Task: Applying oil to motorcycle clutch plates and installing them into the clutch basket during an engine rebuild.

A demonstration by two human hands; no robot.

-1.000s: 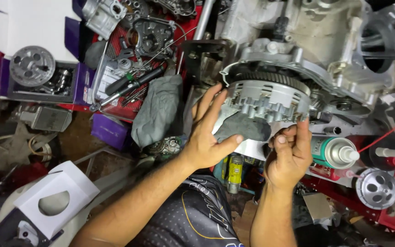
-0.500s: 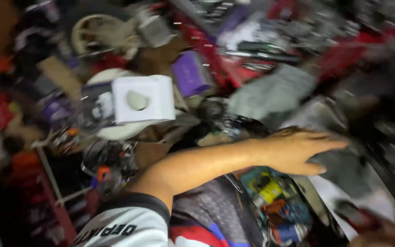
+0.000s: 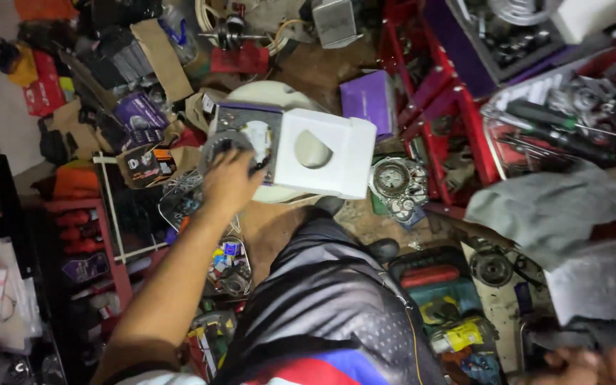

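My left hand [image 3: 231,184] reaches down to the left, with its fingers curled over a round grey metal ring [image 3: 217,145]. The ring lies at the open end of a purple and white carton [image 3: 247,117]. A white cardboard insert [image 3: 322,153] with a round cut-out sits just right of the hand. My right hand [image 3: 587,365] shows only partly at the bottom right edge, blurred, touching a dark grey cloth [image 3: 593,285]. Whether it grips the cloth is unclear.
The floor is crowded with a purple box [image 3: 369,100], a round engine part [image 3: 392,178], a red metal stand [image 3: 458,114], a tray of tools [image 3: 557,132], a light grey rag [image 3: 547,207], cardboard boxes [image 3: 140,117] and a red and green case [image 3: 440,289]. My knee [image 3: 329,285] is in the middle.
My view has swung from the engine down to the floor. My left hand left the engine's clutch housing and now lies on the metal ring by the carton.
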